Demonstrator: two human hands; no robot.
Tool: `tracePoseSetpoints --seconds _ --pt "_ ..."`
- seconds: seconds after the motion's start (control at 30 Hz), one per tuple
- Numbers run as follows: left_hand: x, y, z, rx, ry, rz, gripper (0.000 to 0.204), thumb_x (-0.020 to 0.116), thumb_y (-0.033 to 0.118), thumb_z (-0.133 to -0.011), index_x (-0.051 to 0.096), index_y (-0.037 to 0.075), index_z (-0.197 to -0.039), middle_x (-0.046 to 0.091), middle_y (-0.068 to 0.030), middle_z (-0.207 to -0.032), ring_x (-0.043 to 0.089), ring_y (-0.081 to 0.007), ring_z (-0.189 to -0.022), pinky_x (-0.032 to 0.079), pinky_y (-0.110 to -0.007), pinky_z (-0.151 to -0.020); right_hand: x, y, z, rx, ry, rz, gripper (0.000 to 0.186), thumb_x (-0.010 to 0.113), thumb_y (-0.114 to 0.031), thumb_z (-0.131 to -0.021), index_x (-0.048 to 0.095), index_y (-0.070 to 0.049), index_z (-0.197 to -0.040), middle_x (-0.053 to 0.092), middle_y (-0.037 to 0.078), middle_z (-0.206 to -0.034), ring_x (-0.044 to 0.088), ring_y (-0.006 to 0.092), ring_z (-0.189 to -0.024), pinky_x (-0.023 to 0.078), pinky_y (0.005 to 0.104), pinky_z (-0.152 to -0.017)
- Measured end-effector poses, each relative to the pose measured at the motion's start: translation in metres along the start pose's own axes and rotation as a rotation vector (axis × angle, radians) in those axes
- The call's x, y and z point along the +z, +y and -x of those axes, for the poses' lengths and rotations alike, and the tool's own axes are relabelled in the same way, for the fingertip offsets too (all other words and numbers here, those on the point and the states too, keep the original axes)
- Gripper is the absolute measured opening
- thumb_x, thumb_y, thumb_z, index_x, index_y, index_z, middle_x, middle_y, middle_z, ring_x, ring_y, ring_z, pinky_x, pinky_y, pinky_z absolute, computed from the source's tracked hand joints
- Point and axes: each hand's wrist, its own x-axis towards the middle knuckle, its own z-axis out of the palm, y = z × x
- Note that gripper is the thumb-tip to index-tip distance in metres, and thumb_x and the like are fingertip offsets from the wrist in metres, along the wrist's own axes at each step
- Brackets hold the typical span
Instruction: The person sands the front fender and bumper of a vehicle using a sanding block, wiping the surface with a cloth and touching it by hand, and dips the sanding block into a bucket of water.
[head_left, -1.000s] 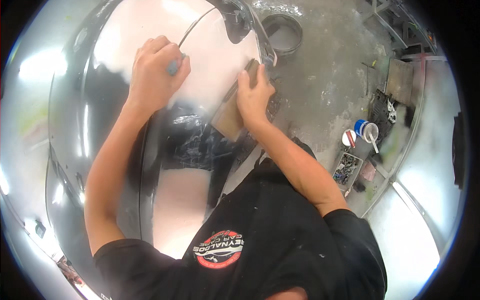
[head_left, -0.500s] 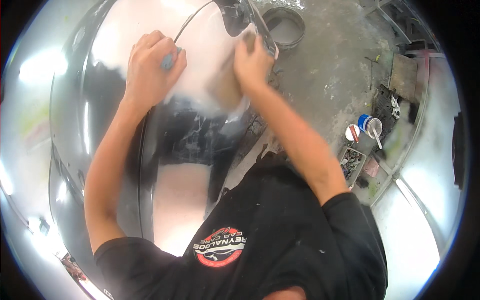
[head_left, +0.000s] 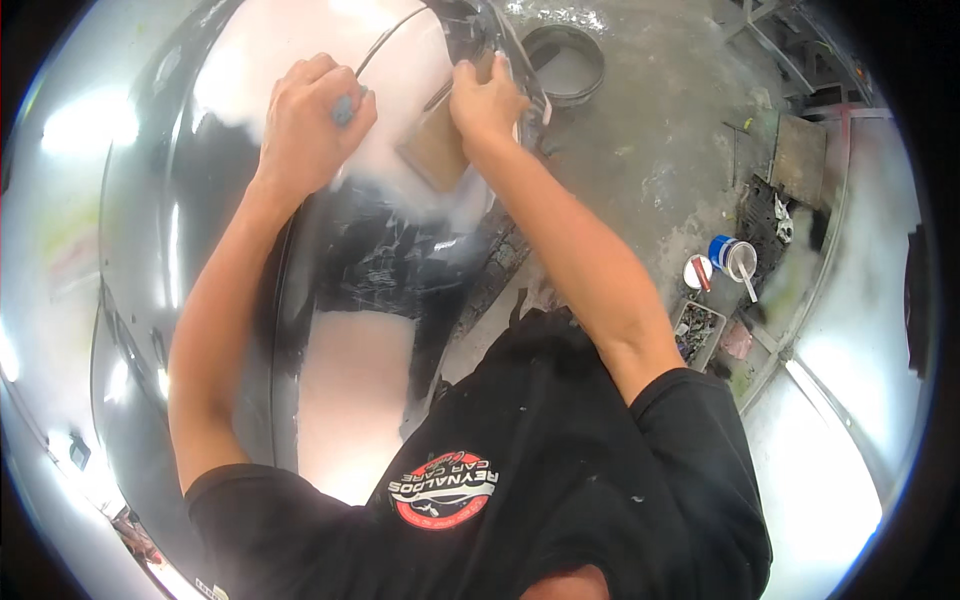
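My right hand [head_left: 487, 108] is closed around a flat brown sanding block [head_left: 432, 150], pressed on a pale pinkish patch [head_left: 400, 70] of the car's black body panel [head_left: 350, 250]. The block lies tilted, its lower left end showing past my fingers. To its left, my left hand [head_left: 308, 130] is closed on a blue-grey lump [head_left: 343, 109], possibly a sponge. Only part of that lump shows between thumb and fingers. Beneath my hands, the black paint carries whitish scuffs, and a second pale patch [head_left: 355, 390] lies nearer my body.
On the wet grey floor to the right stands a round dark-rimmed tub [head_left: 597, 80]. Farther right are a blue can [head_left: 717, 250] with a stick in it, a white lid [head_left: 690, 279] and a tray of debris [head_left: 716, 338]. A wheel-arch edge borders the panel.
My right hand and the sanding block have shifted slightly up and left across the pale patch. My left hand has barely moved.
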Motion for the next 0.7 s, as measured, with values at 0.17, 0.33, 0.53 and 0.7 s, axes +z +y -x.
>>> tracePoseSetpoints --seconds 0.17,0.33,0.53,0.7 --pt "-0.006 -0.006 0.016 -0.015 0.015 -0.053 0.018 0.079 0.011 -0.085 0.063 0.007 -0.076 0.063 -0.009 -0.085 0.062 -0.0319 -0.086 0.05 -0.045 -0.083 -0.016 0.071 0.081 -0.223 -0.073 0.081 0.087 0.068 -0.044 -0.098 0.037 0.001 -0.166 0.031 0.042 -0.15 0.04 0.0539 -0.142 0.033 0.0502 -0.124" --pt "-0.002 0.008 -0.006 0.059 0.039 -0.01 0.024 0.08 0.005 -0.084 0.058 0.003 -0.077 0.059 -0.0114 -0.083 0.06 -0.0315 -0.083 0.05 -0.043 -0.08 0.007 0.011 -0.01 -0.102 0.102 0.11 0.084 0.068 -0.047 -0.095 0.045 -0.004 -0.163 0.052 0.044 -0.134 0.054 0.0525 -0.127 0.044 0.0522 -0.112" --pt "-0.006 0.0 0.011 0.012 0.014 -0.056 0.023 0.08 0.004 -0.084 0.058 0.003 -0.077 0.06 -0.0117 -0.083 0.061 -0.0318 -0.083 0.05 -0.043 -0.08 -0.008 0.06 0.065 -0.19 -0.029 0.067 0.088 0.067 -0.044 -0.097 0.038 0.004 -0.164 0.036 0.044 -0.146 0.04 0.0564 -0.14 0.031 0.0507 -0.125" --pt "-0.007 0.003 -0.002 0.04 0.028 -0.025 0.023 0.08 0.005 -0.084 0.058 0.003 -0.078 0.06 -0.0117 -0.084 0.061 -0.0319 -0.084 0.05 -0.043 -0.081 0.005 0.009 0.031 -0.09 0.058 0.091 0.086 0.069 -0.043 -0.096 0.038 -0.001 -0.165 0.045 0.044 -0.137 0.045 0.0537 -0.136 0.037 0.0522 -0.119"
